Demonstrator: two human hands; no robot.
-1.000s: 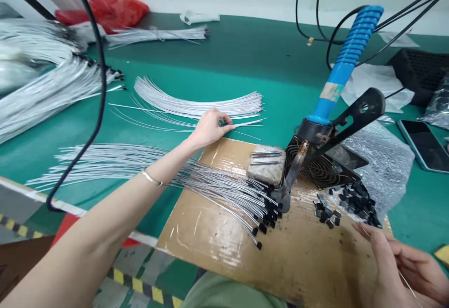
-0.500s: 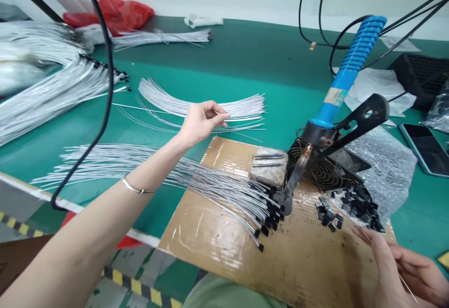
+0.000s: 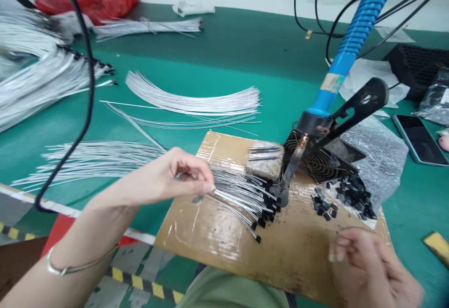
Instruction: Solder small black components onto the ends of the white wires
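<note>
My left hand [image 3: 191, 175] pinches a white wire [image 3: 142, 131] between thumb and fingers. The wire trails back to the upper left, over a row of white wires with black ends [image 3: 242, 193] lying under the hand. At the lower right, my right hand [image 3: 372, 263] is closed and somewhat blurred above the cardboard [image 3: 280, 261]; whatever its fingers hold is hidden. A blue-handled soldering iron [image 3: 351, 60] stands tilted in its holder, its tip pointing down near the black wire ends. Small black pieces [image 3: 354, 196] lie beyond the right hand.
A bundle of bare white wires [image 3: 196, 102] lies behind the left hand. A worn sponge block [image 3: 265, 161] with metal pins sits beside the iron. Further right are bubble wrap [image 3: 382, 158] and a phone [image 3: 419, 139]. A black cable [image 3: 91, 74] hangs at the left.
My left hand has drawn a wire from the back bundle toward me, over the black-ended wires. My right hand has shifted slightly left, and the thin strand in it no longer shows.
</note>
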